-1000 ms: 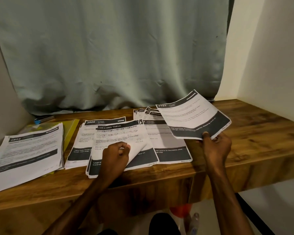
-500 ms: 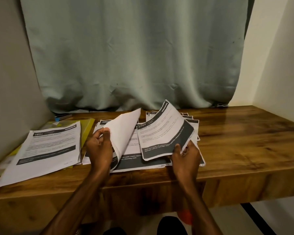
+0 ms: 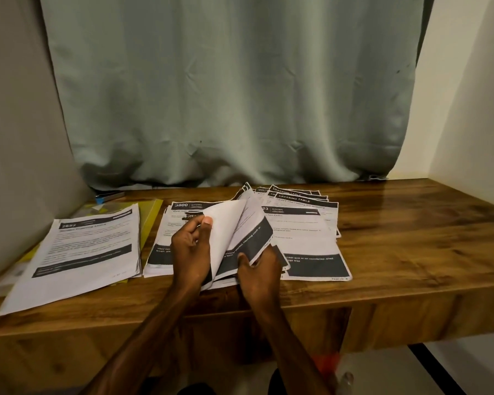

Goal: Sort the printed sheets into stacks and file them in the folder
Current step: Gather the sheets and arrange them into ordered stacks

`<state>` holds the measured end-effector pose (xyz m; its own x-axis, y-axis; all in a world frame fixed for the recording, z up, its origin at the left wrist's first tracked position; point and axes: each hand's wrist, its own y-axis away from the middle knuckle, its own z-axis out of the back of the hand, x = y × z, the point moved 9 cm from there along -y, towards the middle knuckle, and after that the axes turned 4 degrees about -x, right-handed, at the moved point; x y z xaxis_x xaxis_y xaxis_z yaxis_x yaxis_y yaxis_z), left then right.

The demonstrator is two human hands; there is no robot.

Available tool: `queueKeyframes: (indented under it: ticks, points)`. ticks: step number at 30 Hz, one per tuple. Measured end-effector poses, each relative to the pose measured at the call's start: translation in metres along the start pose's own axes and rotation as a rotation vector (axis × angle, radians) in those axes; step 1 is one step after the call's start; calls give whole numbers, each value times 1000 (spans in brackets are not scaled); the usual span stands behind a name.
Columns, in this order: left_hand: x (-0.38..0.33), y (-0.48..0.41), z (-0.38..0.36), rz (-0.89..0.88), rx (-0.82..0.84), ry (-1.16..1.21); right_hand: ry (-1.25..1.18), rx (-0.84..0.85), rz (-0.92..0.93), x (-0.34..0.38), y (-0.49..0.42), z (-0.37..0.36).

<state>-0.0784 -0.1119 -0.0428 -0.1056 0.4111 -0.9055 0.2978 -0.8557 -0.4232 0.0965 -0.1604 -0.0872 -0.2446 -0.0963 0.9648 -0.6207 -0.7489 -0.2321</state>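
I am sorting, my left grip (image 3: 190,249) pinching up the top sheet (image 3: 226,223) of the middle stack (image 3: 166,223), my right grip (image 3: 258,273) pinching a printed sheet (image 3: 254,235) at three o'clock, probably needing tucking beneath; folder (image 3: 151,215) at nine o'clock.

The wooden table (image 3: 411,252) carries a yellow folder (image 3: 151,220) at its left end with a left stack (image 3: 83,252) of printed sheets on it. Beside that lie a middle stack (image 3: 166,240) headed 3800, a right stack (image 3: 311,246), fanned sheets (image 3: 297,195) behind, and a small blue object (image 3: 109,196) at the back.
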Motion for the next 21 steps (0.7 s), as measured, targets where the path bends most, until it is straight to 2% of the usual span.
queueKeyframes:
  ticks: [9,17,21]
  points:
    - [1,2,-13,-50,79,-22,-35,-25,-17,-7,-1,8]
    - [20,1,-24,-62,117,-26,-85,141,-107,-14,-7,12]
    - [23,2,-25,-42,116,-22,-81,201,-149,-8,-26,43]
